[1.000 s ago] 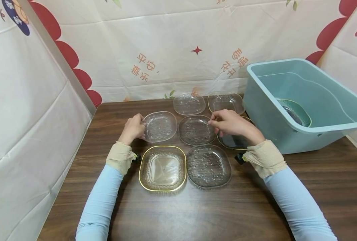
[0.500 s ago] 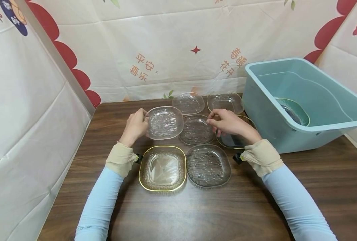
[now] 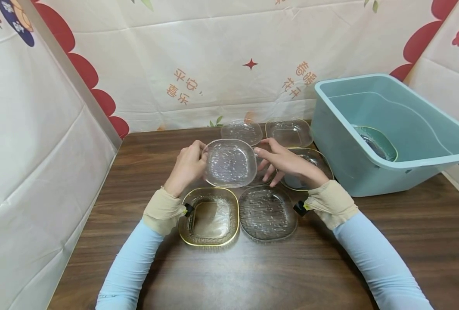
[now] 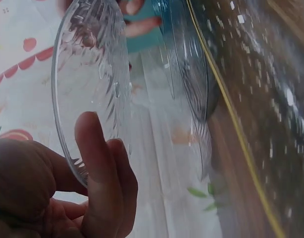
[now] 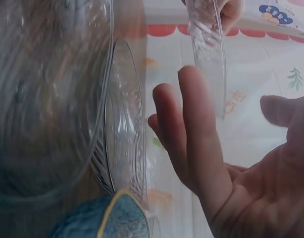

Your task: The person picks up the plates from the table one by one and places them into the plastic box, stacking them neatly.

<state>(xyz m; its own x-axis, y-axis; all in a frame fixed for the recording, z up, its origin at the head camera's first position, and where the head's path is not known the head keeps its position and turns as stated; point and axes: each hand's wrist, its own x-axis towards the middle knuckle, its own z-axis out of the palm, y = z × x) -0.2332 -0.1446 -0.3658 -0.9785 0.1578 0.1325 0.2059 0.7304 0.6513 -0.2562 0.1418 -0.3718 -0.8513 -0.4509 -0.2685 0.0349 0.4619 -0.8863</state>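
My left hand (image 3: pixel 187 167) pinches the left edge of a clear ribbed plate (image 3: pixel 231 163), thumb on one side and fingers on the other. The plate is lifted and tilted with its face toward the head camera. By its right edge is my right hand (image 3: pixel 285 161), fingers spread; the right wrist view shows a gap between thumb and fingers (image 5: pixel 196 109), with the plate's edge beyond them. Below lie a gold-rimmed amber dish (image 3: pixel 210 219) and a grey textured plate (image 3: pixel 268 215). The held plate mostly hides another grey plate (image 3: pixel 261 175).
A gold-rimmed dark plate (image 3: pixel 317 160) lies partly under my right hand. Two clear plates, one plain-edged (image 3: pixel 243 130) and one with a thin gold rim (image 3: pixel 291 131), are at the back. At right, a blue bin (image 3: pixel 339 150) holds a green gold-rimmed dish (image 3: pixel 382 144).
My left hand has lifted the clear plate off the table and carried it right, in front of the middle grey plate. My right hand has spread its fingers beside that plate's edge.
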